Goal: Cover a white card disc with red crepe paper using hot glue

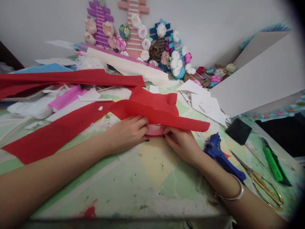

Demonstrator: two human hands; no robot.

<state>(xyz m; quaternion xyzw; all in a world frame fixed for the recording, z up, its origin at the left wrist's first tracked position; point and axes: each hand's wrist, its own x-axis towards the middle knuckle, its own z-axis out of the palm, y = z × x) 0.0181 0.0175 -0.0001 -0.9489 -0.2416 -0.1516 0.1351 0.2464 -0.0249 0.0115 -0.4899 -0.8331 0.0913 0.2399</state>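
A strip of red crepe paper (157, 116) lies across the middle of the table, bent over a pale piece (155, 129) with a red lower edge. My left hand (133, 130) grips the paper's near edge with curled fingers, left of the pale piece. On the other side, my right hand (179, 140) pinches the same edge between thumb and fingers, partly under the strip. Behind them, more red paper (154, 98) spreads out flat. A long red strip (59, 130) rests beside my left forearm.
To the right lie a blue glue gun (221, 156), gold scissors (259, 181), a green utility knife (274, 159) and a black square (238, 131). White card scraps (207, 103) sit behind. Flower-decorated stick crafts (135, 35) lean on the wall; a large white board (262, 76) stands right.
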